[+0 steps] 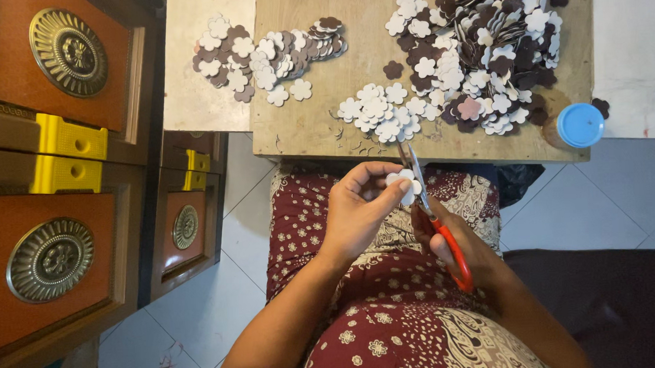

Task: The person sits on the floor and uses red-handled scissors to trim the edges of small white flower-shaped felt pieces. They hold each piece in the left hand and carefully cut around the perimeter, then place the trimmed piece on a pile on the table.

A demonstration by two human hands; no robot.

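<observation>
My left hand [358, 208] pinches a small white flower-shaped cutout [404, 182] above my lap. My right hand [459, 244] grips red-handled scissors [436, 216], their blades open around the cutout's edge and pointing toward the board. On the wooden board [317, 118] in front of me lie heaps of white and brown flower cutouts [476, 52], with a smaller white cluster [383, 112] near the board's front edge and another mixed group [263, 54] at the left.
A jar with a blue lid [579, 125] stands at the board's right front corner. Brown framed panels with round metal medallions [68, 52] and yellow plastic blocks [71, 136] lean at the left. Pale floor tiles [201, 315] lie below.
</observation>
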